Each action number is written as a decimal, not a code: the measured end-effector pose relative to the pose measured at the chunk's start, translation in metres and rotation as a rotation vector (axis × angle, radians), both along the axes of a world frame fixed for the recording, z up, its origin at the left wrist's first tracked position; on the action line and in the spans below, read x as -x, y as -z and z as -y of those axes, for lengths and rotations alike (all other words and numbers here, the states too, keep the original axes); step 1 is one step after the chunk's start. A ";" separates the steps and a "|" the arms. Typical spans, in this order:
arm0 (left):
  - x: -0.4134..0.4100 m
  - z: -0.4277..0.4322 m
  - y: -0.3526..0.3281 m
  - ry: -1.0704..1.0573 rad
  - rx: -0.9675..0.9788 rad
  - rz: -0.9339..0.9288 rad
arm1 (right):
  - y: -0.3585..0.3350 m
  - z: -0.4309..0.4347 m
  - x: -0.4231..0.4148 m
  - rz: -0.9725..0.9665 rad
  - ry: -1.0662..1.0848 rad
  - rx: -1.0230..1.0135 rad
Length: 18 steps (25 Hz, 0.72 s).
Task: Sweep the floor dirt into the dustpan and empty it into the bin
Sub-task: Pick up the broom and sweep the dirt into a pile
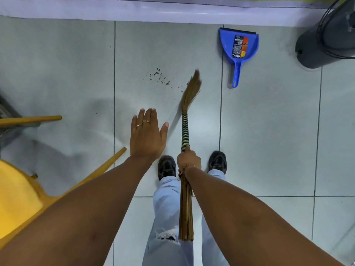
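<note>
open tile lies between the dirt [160, 76] and the blue dustpan [238, 47], crossed only by the broom [189, 101] bristles. the grey bin [326, 38] stands just right of the dustpan, against the wall. yellow chair legs [30, 120] crowd the left side.

This looks like an indoor room of a home or small eatery, though which one cannot be told. The floor of large pale grey glazed tiles [269, 121] with dark grout lines meets a white skirting strip [134, 10] along the wall. A yellow plastic chair with wooden legs [17, 198] stands at the left, and a dark grey round plastic bin [326, 41] sits by the wall.
</note>
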<state>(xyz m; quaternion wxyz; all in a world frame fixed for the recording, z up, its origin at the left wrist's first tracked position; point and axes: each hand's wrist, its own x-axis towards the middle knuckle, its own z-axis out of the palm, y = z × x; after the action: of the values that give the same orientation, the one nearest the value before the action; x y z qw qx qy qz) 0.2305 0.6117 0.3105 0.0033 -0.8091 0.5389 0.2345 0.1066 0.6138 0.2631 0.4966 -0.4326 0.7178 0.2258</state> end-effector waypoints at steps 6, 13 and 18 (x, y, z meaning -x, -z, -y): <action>-0.037 -0.005 -0.002 -0.041 -0.016 0.045 | 0.006 0.006 -0.040 0.043 -0.012 -0.006; -0.042 -0.012 0.002 -0.065 -0.050 0.057 | 0.003 0.004 -0.057 0.096 -0.081 0.039; -0.033 -0.020 -0.005 -0.080 -0.041 0.034 | -0.020 -0.023 -0.037 0.072 -0.001 0.201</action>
<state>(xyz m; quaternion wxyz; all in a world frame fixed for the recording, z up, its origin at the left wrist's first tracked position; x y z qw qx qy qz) 0.2632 0.6315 0.3153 0.0200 -0.8335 0.5012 0.2315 0.1431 0.6363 0.2832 0.4762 -0.4884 0.7182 0.1374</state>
